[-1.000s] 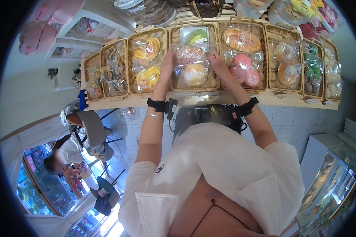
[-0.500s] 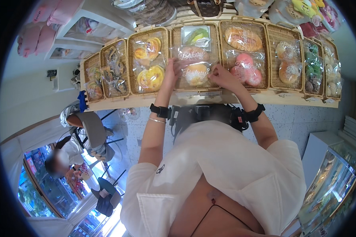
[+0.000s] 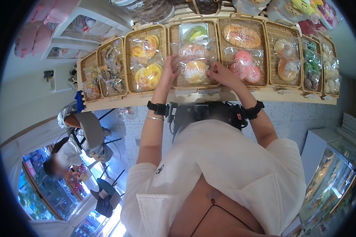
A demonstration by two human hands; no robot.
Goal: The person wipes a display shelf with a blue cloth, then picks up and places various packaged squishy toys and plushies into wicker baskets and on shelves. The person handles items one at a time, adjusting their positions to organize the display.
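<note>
Head view: a clear-wrapped pale round bun (image 3: 196,72) lies at the near end of the middle wicker basket (image 3: 213,36), between the two hands. The hands are apart: the left hand (image 3: 169,74) sits at the wrapper's left edge, and the right hand (image 3: 224,75) curls its fingers at the right edge. Whether either pinches the film, I cannot tell. The step in hand looks like squaring or lining up this packet by its sides; the next move seems to call for a light touch on loose film, level on both sides, without squashing the bun. Just beyond it lies a wrapped brownish bun (image 3: 192,51), then a green-topped bread (image 3: 195,34). Yellow pastries (image 3: 148,76) fill the basket to the left; a wrapped pink bread (image 3: 245,68) lies to the right.
</note>
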